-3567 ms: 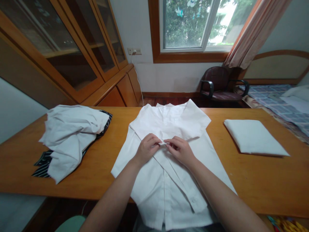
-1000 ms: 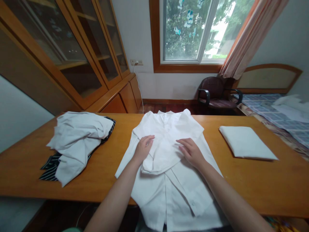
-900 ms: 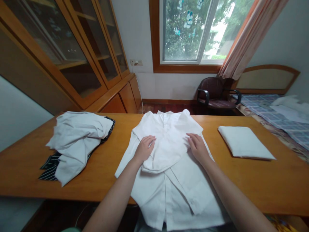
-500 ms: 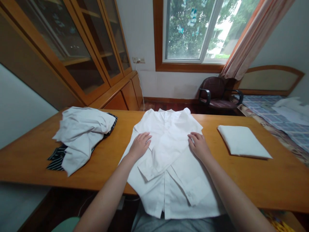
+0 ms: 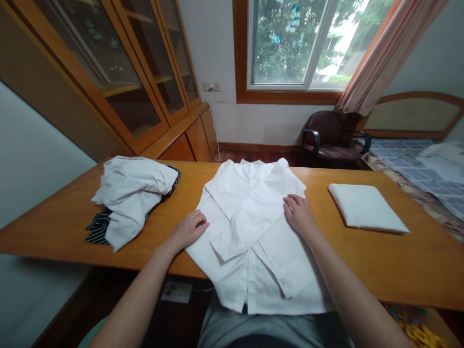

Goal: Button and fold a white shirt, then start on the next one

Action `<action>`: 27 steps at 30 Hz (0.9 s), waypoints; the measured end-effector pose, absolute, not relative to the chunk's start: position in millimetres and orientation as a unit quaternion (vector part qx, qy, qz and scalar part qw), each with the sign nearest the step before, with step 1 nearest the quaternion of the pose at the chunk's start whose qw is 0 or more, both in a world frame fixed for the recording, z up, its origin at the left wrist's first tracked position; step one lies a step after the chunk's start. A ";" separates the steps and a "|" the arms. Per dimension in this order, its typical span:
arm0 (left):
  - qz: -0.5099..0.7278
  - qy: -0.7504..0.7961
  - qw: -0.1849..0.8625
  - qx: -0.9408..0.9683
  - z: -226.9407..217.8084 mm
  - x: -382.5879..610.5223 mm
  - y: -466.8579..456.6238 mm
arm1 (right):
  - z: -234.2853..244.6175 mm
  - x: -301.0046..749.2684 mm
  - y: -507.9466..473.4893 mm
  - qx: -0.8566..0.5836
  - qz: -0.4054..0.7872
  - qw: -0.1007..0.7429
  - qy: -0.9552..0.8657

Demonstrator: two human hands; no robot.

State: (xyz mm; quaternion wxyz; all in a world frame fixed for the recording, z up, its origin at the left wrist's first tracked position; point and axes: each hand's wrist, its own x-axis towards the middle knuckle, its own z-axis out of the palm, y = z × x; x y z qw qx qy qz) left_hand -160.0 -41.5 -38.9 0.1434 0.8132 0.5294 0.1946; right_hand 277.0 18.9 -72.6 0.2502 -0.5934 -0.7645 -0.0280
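A white long-sleeved button shirt [image 5: 268, 193] lies front up on the table, its collar at the far end and its sleeves folded across the front. Its hem hangs over the near edge towards my lap. My left hand [image 5: 190, 229] rests at the shirt's left edge, fingers loosely curved with a gap by the thumb and the tips on the cloth. My right hand [image 5: 299, 213] lies on the shirt's right side, fingers slightly bent and apart, holding nothing.
A crumpled white garment [image 5: 134, 193] with black striped cloth [image 5: 98, 227] under it lies left on the wooden table [image 5: 362, 261]. A folded white cloth [image 5: 368, 208] lies at the right. Beyond stand a glass-doored cabinet [image 5: 165, 123], an armchair [image 5: 326, 133] and a bed [image 5: 409, 159].
My left hand has slid left and nearer to me, from the shirt's chest to its left edge. My right hand stays on the right side. The view has shifted slightly.
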 end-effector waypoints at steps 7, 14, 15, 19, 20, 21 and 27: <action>0.274 0.650 0.118 0.698 -42.6 -182.6 -39.7 | -70.5 274.4 18.5 -0.609 -0.039 0.242 -0.754; 0.375 0.604 0.400 0.578 -43.6 -167.0 -16.9 | -72.1 277.9 35.7 -0.629 -0.049 0.227 -0.742; 0.384 0.599 0.412 0.569 -44.1 -165.2 -13.0 | -72.4 279.0 39.3 -0.629 -0.050 0.226 -0.742; 0.396 0.577 0.455 0.550 -40.4 -160.9 -4.9 | -72.3 282.9 52.2 -0.636 -0.052 0.220 -0.738; 0.396 0.572 0.468 0.545 -38.2 -160.0 -5.2 | -72.1 283.7 54.7 -0.638 -0.053 0.219 -0.736; 0.396 0.567 0.480 0.540 -35.8 -159.0 -6.4 | -71.9 284.3 56.9 -0.640 -0.054 0.218 -0.734; 0.415 0.500 0.569 0.503 -22.9 -154.2 -23.0 | -71.0 286.2 63.8 -0.648 -0.060 0.225 -0.726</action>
